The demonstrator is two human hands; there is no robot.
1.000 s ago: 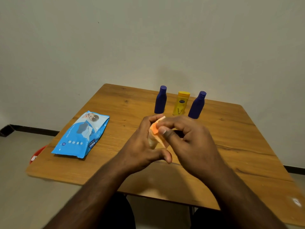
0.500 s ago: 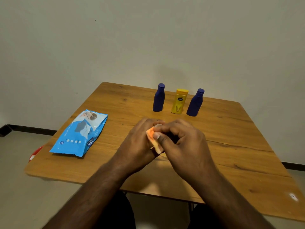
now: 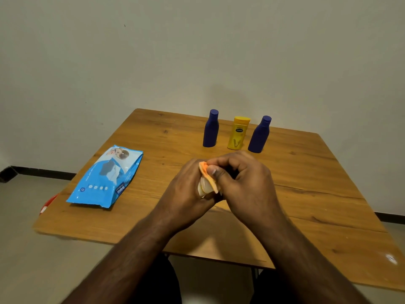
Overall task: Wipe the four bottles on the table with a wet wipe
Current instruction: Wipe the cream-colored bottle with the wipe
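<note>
Two dark blue bottles (image 3: 210,130) (image 3: 259,136) and a yellow bottle (image 3: 237,133) between them stand upright in a row at the far side of the wooden table (image 3: 306,172). A small object with an orange top and pale body (image 3: 206,176), apparently the fourth bottle, is held above the table's middle. My left hand (image 3: 186,194) wraps it from the left. My right hand (image 3: 245,185) closes on it from the right, thumb on the orange part. I cannot make out a wet wipe; my fingers hide most of the object.
A blue pack of wet wipes (image 3: 105,178) lies flat on the table's left part. Something red (image 3: 47,205) shows on the floor past the left edge. A plain wall stands close behind the table.
Both hands stay pressed together around the orange-topped object. My right thumb has slid down along the orange part, and the object has tilted slightly between my fingers.
</note>
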